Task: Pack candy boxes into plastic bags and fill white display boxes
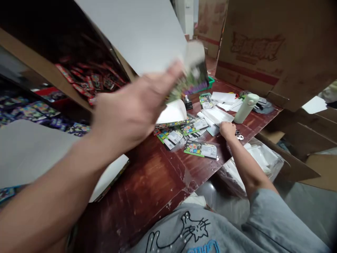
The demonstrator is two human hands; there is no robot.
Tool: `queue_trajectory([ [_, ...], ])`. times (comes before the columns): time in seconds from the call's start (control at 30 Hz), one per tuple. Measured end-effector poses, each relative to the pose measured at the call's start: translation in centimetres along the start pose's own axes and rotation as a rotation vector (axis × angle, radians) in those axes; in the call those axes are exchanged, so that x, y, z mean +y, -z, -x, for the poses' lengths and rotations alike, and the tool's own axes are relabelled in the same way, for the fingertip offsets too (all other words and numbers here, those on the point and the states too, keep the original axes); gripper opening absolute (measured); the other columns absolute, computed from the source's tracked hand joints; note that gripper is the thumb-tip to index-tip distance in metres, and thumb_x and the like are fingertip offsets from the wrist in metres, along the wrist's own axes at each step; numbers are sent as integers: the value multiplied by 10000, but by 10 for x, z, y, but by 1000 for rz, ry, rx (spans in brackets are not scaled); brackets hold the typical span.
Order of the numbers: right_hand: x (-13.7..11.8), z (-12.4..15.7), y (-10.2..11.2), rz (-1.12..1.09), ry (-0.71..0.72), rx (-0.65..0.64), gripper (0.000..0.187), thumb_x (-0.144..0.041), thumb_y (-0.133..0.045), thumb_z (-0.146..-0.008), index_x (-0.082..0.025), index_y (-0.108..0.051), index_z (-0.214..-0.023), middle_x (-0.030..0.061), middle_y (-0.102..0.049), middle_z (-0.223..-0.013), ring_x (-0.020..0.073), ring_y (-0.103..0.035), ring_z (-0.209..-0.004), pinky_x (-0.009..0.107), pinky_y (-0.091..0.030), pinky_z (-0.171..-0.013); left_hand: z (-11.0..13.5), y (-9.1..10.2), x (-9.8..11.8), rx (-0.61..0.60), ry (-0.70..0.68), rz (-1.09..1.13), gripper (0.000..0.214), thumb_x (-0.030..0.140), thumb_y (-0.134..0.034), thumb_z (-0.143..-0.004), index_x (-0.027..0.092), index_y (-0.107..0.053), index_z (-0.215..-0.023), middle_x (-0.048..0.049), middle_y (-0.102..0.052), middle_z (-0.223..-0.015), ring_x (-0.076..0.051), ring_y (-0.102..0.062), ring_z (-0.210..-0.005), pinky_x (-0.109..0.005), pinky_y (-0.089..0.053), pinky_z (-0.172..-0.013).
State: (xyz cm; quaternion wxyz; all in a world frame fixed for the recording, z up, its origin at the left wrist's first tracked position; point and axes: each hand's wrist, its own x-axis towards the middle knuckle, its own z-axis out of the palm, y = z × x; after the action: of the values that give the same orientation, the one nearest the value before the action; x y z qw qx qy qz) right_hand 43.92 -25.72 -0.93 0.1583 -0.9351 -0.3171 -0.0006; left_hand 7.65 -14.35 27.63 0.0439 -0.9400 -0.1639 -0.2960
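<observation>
My left hand [131, 105], blurred by motion, is raised over the table and closed on a printed cardboard box [196, 75]; its pale inner side and dark, colourful print both show. My right hand [228, 130] is lower, at the table's right edge. Its fingers are curled down at the end of some white paper sheets [216, 115], and what they hold, if anything, is hidden. Close beside it stands a pale green bottle [246, 108], and a small metal object [239, 135] lies by the wrist. Printed cards in clear wrapping [201, 149] lie between my hands.
A large carton [252, 52] stands at the back right. Left, an open carton holds many red packets [92, 79], with purple packets [39, 114] beyond. A white-topped box [113, 175] lies on the red-brown table [155, 179]. A plastic-lined box [252, 165] is below the right edge.
</observation>
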Motion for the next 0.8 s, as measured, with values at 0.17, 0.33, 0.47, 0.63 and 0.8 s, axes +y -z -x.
queue_trajectory([
  [0.17,0,-12,13,-1,-53,-106,444,-443,-725,-1047,-191,-665,-1407,120,-685,-1428,257,-712,-1218,494,-635,-1032,-31,-111,-54,-232,-21,337,568,117,-624,-959,417,-747,-1426,-52,-757,-1310,-309,-701,-1163,-518,-488,-1164],
  [0.33,5,3,36,-128,-59,-94,374,-518,-673,-1036,-157,-770,-1068,157,-788,-1107,319,-745,-1123,461,-589,-973,-23,-194,-96,-261,50,292,634,196,-734,-906,366,-668,-1513,-119,-628,-1563,-410,-527,-1477,-743,-90,-1324],
  [0.47,4,39,62,-356,38,39,522,-651,-466,-1054,-188,-707,-1053,144,-772,-1008,320,-725,-1047,435,-563,-925,10,-189,-80,-175,91,399,869,461,-923,-804,279,-588,-1585,-150,-417,-1772,-491,-185,-1704,-736,153,-1327],
  [0.63,-43,125,83,-874,202,-125,425,-699,-477,-1037,-285,-571,-1046,30,-714,-905,253,-720,-861,421,-609,-799,89,-149,-14,-139,246,679,1193,811,-834,-792,235,-367,-1727,-211,-329,-1805,-453,-266,-1692,-649,-111,-1409],
  [0.8,-116,205,73,-1366,218,-721,333,-633,-643,-991,-313,-554,-1011,39,-766,-985,255,-744,-829,453,-645,-750,174,-116,30,-185,405,794,1235,715,-947,-721,280,-374,-1725,-170,-375,-1793,-431,-393,-1647,-623,-345,-1365],
])
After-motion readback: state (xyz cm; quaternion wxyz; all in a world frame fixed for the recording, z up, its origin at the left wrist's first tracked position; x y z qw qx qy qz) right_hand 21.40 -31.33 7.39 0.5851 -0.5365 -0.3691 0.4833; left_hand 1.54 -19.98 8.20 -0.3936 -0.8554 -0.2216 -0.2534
